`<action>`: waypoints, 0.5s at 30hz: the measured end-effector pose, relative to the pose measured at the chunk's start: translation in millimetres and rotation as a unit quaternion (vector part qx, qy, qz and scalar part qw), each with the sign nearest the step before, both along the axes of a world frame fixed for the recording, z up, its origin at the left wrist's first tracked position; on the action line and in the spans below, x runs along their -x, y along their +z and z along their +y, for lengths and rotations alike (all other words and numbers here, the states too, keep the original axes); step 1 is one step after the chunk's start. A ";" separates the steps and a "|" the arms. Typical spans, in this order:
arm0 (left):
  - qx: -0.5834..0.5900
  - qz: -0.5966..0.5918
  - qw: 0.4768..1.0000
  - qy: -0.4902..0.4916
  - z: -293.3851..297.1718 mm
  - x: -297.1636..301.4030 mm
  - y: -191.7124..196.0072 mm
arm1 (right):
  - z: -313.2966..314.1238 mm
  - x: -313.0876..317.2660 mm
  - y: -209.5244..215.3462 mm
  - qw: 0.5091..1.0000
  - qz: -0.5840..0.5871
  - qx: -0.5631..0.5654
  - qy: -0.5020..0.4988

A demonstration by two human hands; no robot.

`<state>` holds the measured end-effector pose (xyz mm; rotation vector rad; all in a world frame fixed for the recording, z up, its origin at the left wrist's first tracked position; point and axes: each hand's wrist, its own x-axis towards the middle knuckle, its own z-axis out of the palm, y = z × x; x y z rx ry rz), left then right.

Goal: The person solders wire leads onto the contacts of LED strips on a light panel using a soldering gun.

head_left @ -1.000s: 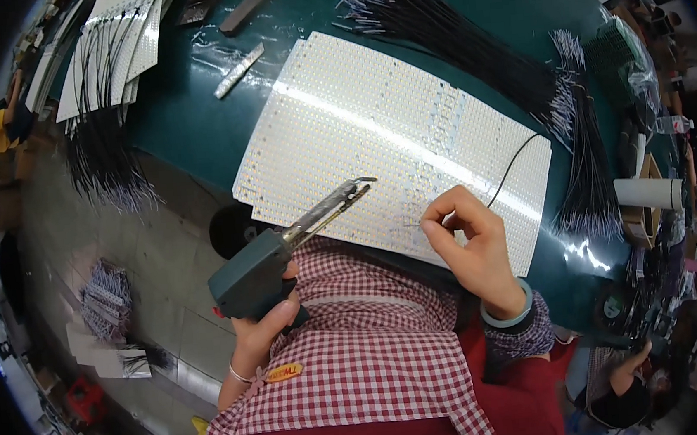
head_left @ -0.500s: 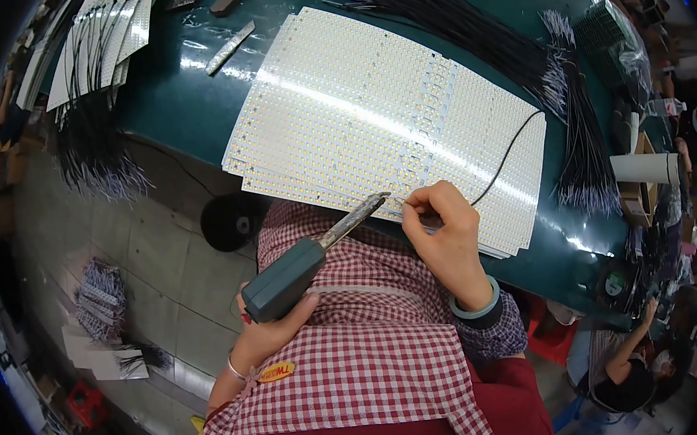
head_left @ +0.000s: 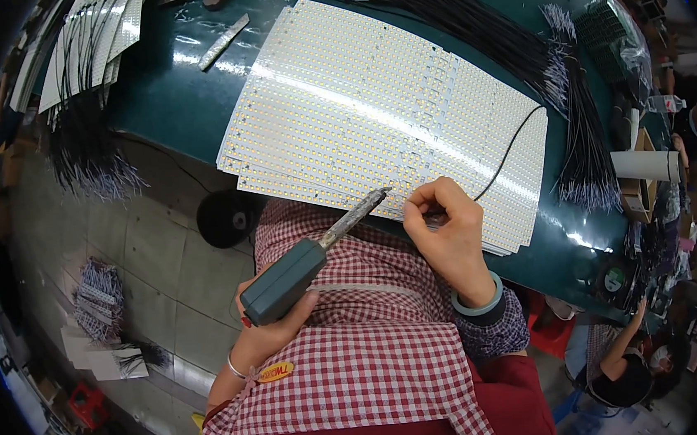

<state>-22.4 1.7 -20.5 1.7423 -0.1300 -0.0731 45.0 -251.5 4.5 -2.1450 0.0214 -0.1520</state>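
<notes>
A stack of white LED circuit boards (head_left: 339, 110) lies at the table's near edge, dotted with rows of small yellowish chips. My left hand (head_left: 285, 326) is wrapped round the dark green handle of a soldering iron (head_left: 286, 281). The iron's grey metal tip points up and right, over the boards' near edge and just left of my right fingertips. With thumb and forefinger pinched, my right hand (head_left: 458, 237) holds a black wire (head_left: 509, 141) near that edge. The wire curves away over the right part of the boards. Its pinched end is too small to make out.
Bundles of black wires (head_left: 464, 21) lie behind and to the right (head_left: 586, 139) on the green table (head_left: 163, 93). More boards with wires (head_left: 94, 53) overhang at the far left. A metal strip (head_left: 224, 42) lies behind. A dark bin (head_left: 227, 218) stands below; another person (head_left: 622, 359) sits at right.
The boards and table sit slightly further up and left in the picture. The iron's tip has shifted a little relative to the board edge. Both hands keep their grips.
</notes>
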 end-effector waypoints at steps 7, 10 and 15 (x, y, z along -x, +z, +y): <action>0.007 0.056 0.998 -0.025 -0.1 -5.2 11.1 | 0.4 -3.4 -2.0 0.999 -0.026 0.041 0.015; 0.013 0.071 0.997 -0.027 -0.2 -4.9 11.0 | 1.3 -4.0 -1.8 0.998 -0.034 0.057 0.021; 0.026 0.087 0.995 -0.032 0.3 -3.9 8.4 | 1.5 -5.3 -1.3 0.996 -0.037 0.073 0.024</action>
